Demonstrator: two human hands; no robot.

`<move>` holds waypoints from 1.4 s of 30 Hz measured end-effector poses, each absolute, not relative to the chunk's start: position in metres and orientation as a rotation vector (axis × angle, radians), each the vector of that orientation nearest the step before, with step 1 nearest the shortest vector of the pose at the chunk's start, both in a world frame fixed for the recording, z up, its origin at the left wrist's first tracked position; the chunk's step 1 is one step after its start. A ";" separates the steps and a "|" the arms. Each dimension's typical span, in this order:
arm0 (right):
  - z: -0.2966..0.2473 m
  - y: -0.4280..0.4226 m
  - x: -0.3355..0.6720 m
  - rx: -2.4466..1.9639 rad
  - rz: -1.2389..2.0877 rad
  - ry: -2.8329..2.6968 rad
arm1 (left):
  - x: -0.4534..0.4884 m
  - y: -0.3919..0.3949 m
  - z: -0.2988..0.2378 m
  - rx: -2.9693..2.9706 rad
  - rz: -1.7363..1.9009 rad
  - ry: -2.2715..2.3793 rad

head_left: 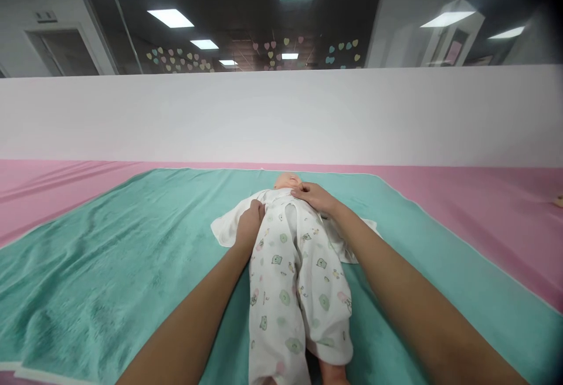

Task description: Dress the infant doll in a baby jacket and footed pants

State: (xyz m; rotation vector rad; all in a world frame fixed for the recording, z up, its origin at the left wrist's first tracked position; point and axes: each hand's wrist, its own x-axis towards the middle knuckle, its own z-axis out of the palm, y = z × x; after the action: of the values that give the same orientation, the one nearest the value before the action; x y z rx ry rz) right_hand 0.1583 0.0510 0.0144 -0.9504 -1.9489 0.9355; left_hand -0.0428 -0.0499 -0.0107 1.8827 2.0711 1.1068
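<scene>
A baby doll (288, 180) lies on its back with its head away from me and its feet toward me. It wears white trousers (281, 291) printed with green bears and small figures, and a white top (229, 224) whose sleeves spread out to both sides. My left hand (250, 221) is closed on the trousers' edge at the left of the waist. Across the doll's upper body, just below the head, my right hand (314, 196) rests on the white cloth with fingers stretched out. Its fingertips are partly hard to make out. The doll's bare foot (332, 373) shows at the bottom.
A green towel (132, 268) lies under the doll, with wrinkles on its left side. Pink cloth (475, 215) surrounds it on the table. A white low wall (281, 115) stands behind, with dark glass (246, 16) and heart stickers above. Something small touches the right edge.
</scene>
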 end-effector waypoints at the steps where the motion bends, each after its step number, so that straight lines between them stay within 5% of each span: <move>1: 0.010 0.051 0.159 -0.937 0.947 -1.895 | -0.041 -0.048 -0.010 1.866 1.105 2.126; 8: -0.016 0.050 0.158 -1.115 0.914 -1.496 | -0.035 -0.039 -0.002 1.832 1.083 2.296; 19: -0.006 0.037 0.150 -1.194 0.627 -1.601 | -0.042 -0.039 -0.001 2.033 0.662 2.466; 32: 0.048 0.051 0.112 -0.993 0.855 -2.269 | -0.040 -0.047 -0.003 1.980 0.717 2.446; 42: 0.025 0.046 0.100 -1.459 0.339 -1.897 | -0.035 -0.060 -0.001 1.997 1.121 2.292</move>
State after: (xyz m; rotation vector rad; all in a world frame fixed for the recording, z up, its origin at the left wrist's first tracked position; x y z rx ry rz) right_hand 0.1001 0.0456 0.0252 -1.4589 -1.8971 0.3389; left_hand -0.0346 -0.0601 -0.0011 1.9967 2.2921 1.1205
